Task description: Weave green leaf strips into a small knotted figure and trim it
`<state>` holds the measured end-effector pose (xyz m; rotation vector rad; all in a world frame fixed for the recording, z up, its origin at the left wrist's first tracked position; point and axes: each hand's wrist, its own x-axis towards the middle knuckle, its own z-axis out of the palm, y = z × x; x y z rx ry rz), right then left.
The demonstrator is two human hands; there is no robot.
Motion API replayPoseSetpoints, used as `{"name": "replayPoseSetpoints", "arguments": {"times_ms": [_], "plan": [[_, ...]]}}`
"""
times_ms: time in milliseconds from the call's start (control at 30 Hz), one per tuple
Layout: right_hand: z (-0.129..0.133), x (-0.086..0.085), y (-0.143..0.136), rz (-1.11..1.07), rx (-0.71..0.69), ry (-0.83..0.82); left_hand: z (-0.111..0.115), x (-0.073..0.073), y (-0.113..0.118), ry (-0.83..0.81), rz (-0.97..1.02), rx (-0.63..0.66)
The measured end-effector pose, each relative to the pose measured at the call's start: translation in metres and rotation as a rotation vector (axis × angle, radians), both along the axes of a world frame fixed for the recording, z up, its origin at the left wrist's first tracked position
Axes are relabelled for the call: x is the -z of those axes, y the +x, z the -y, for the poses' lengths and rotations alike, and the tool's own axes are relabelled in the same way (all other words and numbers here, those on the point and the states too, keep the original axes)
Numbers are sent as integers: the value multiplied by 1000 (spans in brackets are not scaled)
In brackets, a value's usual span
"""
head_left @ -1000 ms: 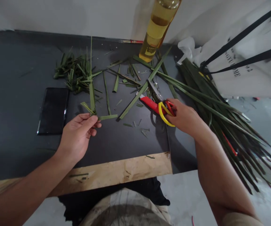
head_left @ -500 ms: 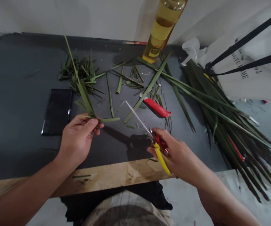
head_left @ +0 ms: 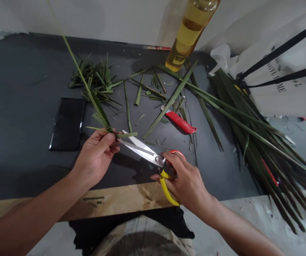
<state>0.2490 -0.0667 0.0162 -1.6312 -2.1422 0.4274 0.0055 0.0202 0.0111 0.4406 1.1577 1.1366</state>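
My left hand (head_left: 98,154) pinches a folded green palm leaf (head_left: 99,110) between thumb and fingers. One long thin strand of it rises up and to the left, and a short strip sticks out to the right. My right hand (head_left: 186,177) is wrapped around scissors (head_left: 145,153) with yellow and red handles. Their blades are parted, and the tips lie by the short strip close to my left fingertips. Whether the blades touch the strip I cannot tell. Part of the red handle is hidden behind my right hand.
A dark phone (head_left: 67,124) lies left of a heap of leaf scraps (head_left: 94,80). Loose strips and a red utility knife (head_left: 180,122) lie mid-table. Behind stands a bottle of yellow liquid (head_left: 186,39). Long palm leaves (head_left: 251,135) overhang the right edge beside a white bag (head_left: 278,78).
My right hand has moved left and turned the scissors, bringing the blades, now spread apart, to the leaf. My left hand keeps its pinch; the view has shifted slightly.
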Motion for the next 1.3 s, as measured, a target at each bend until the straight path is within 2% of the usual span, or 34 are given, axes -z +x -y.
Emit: {"name": "replayPoseSetpoints", "arguments": {"times_ms": [267, 433, 867, 1300], "plan": [[2, 14, -5, 2, 55, 106, 4, 6, 1, 29, 26, 32], [6, 22, -6, -12, 60, 97, 6, 7, 2, 27, 40, 38], [4, 20, -6, 13, 73, 46, 6, 11, 0, 52, 26, 53], [3, 23, -6, -1, 56, 44, 4, 7, 2, 14, 10, 21]]}}
